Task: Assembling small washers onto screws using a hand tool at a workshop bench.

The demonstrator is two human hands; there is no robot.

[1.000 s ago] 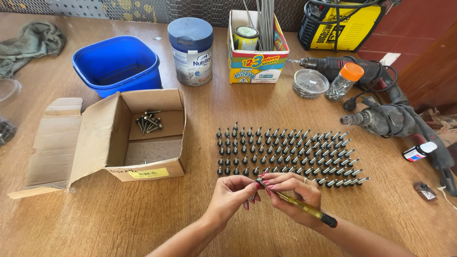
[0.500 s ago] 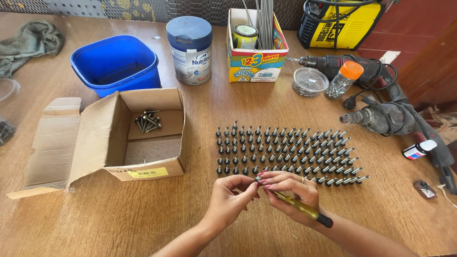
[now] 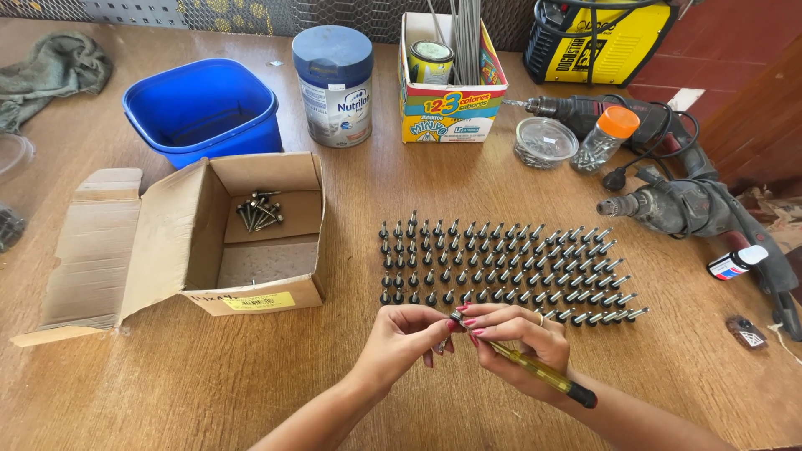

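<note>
currently my left hand [image 3: 407, 334] pinches a small screw [image 3: 452, 321] at its tip; right hand [image 3: 518, 342] grips the yellow-handled screwdriver [image 3: 535, 372]. screw judged light, rigid, slippery; hold by the shank.

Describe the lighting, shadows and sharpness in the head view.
Head view: bright, even daylight on the wooden table; soft short shadows under the cardboard box and both hands; screw rows sharp; mild wide-angle bending at the edges; no strong glare.

Workshop: I am looking over a wooden workbench [image 3: 167, 392] bearing rows of standing screws [image 3: 501, 263] at centre, power drills [image 3: 668, 200] at two o'clock, a yellow welding machine [image 3: 597, 38] at one o'clock.
</note>
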